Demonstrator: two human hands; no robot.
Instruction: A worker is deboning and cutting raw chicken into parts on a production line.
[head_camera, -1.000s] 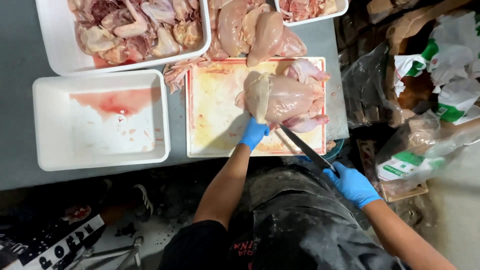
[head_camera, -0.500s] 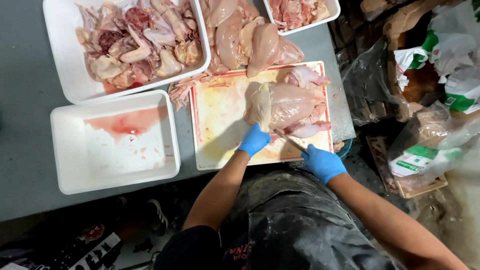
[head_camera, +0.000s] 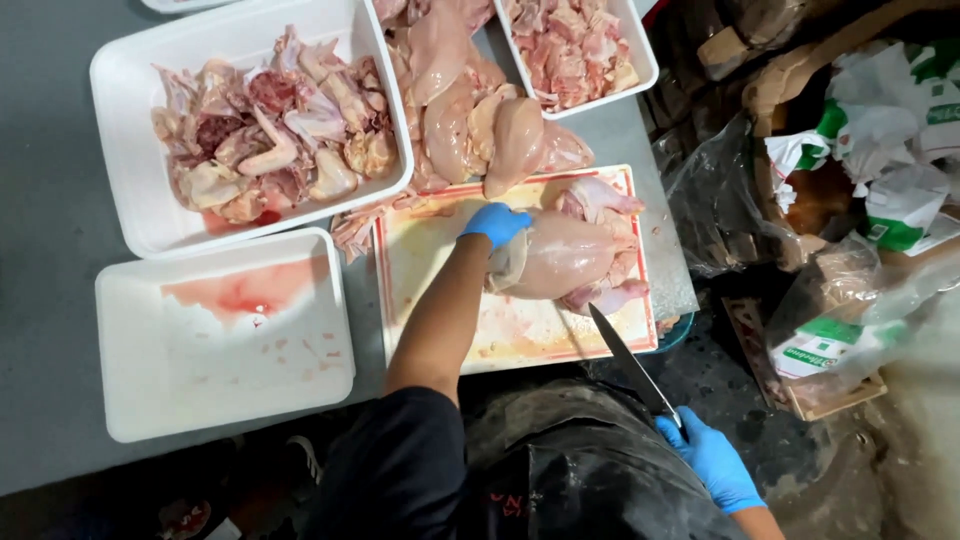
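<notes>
A whole raw chicken (head_camera: 570, 255) lies on a pale cutting board with a red rim (head_camera: 430, 270). My left hand (head_camera: 495, 222), in a blue glove, rests on the chicken's left end and holds it down. In a blue glove too, my right hand (head_camera: 712, 458) grips the handle of a long dark knife (head_camera: 628, 362) below the board's near right corner. The blade points up-left, its tip just over the board's near edge, below the chicken and apart from it.
A white tray of chicken parts (head_camera: 130, 200) sits at the upper left, an empty blood-stained white tray (head_camera: 130, 400) below it. More whole chickens (head_camera: 470, 110) lie behind the board, beside another tray of meat pieces (head_camera: 640, 70). Plastic bags and boxes (head_camera: 850, 150) crowd the right.
My left hand moved from the chicken's near side up onto its left end. My right hand pulled the knife back from the board's edge, down and to the right.
</notes>
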